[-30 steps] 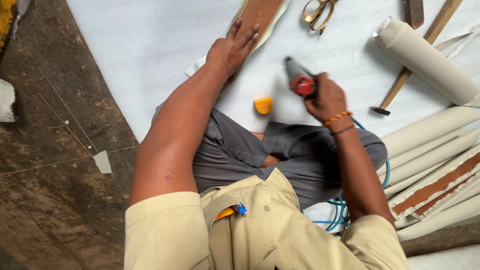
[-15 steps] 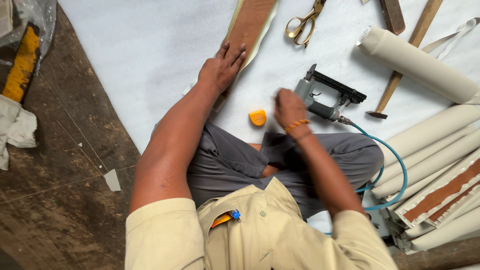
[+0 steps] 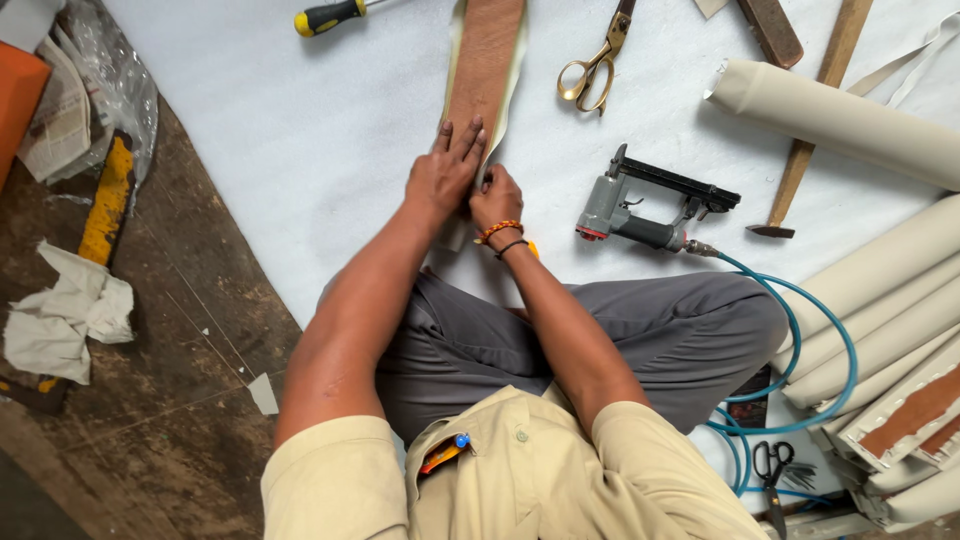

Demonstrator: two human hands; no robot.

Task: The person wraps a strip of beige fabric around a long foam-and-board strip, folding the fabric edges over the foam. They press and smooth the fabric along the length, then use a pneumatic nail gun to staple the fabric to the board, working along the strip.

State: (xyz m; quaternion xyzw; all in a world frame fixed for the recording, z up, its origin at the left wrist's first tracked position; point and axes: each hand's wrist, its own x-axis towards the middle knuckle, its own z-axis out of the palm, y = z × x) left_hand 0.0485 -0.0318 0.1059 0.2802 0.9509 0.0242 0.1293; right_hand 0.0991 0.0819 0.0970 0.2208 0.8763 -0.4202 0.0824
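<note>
A long brown wooden strip wrapped in cream fabric lies on the white sheet in front of me. My left hand presses flat on the strip's near end, fingers spread along it. My right hand, with bead bracelets on the wrist, pinches the cream fabric at the strip's right edge, touching the left hand. A grey pneumatic staple gun lies on the sheet just right of my right hand, released, with a blue air hose curling off to the right.
Gold scissors and a yellow-handled screwdriver lie at the far edge. A hammer and several cream rolls and covered panels crowd the right. Black scissors sit by my right knee. Crumpled paper lies on the dark floor at left.
My right hand set the staple gun down on the sheet and moved left to the strip's edge beside my left hand. The view shifted, bringing the strip closer.
</note>
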